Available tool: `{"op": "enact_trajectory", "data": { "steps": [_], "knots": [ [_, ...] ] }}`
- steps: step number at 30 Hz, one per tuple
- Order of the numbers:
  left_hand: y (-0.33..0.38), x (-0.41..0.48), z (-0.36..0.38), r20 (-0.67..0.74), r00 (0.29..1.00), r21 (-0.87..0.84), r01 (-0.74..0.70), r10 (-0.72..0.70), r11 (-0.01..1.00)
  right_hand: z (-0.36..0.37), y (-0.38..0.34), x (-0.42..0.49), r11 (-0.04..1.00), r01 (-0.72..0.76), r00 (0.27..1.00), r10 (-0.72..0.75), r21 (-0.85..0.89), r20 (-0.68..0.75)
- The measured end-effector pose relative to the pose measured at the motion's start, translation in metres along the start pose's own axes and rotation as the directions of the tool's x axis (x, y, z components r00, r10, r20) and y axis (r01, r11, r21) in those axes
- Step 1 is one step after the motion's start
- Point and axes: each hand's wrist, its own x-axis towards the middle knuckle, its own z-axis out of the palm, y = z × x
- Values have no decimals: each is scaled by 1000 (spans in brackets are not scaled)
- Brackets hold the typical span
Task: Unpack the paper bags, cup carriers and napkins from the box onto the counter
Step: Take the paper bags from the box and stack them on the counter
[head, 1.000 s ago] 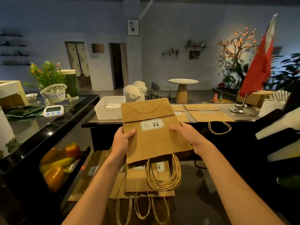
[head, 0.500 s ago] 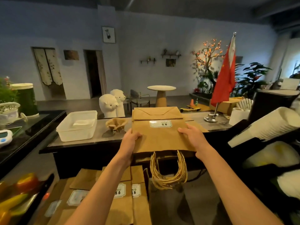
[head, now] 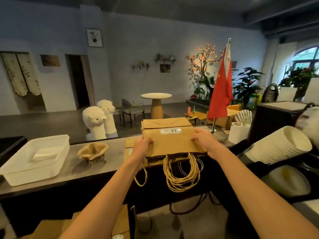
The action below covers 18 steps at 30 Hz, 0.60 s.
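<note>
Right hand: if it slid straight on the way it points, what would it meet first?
The paper bag stack, which the right hand grips at its edge; beyond it, probably the left hand.

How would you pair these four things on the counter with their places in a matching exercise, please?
Things:
1. paper bags
2. white tub
3. cup carrier
4. red flag

Places:
A. at the left end of the counter
B. gripped by the left hand and right hand
C. on a pole, right of the bags
D. between the tub and the bags

Pairs: 1-B, 2-A, 3-D, 4-C
</note>
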Motion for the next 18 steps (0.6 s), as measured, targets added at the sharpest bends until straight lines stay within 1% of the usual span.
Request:
{"op": "enact_trajectory", "data": {
  "steps": [8, 14, 18],
  "knots": [
    [-16, 69, 44, -26, 997, 65, 69, -67, 995, -20, 25, 72, 985, -33, 999, 33, -169, -1],
    [-42, 103, 68, -77, 991, 170, 121, -109, 978, -17, 56, 104, 952, -81, 997, 83, -296, -6],
    [-56, 109, 73, -95, 986, 127, 149, -137, 981, -13, 66, 117, 932, -45, 999, 48, -360, -1]
  ]
}}
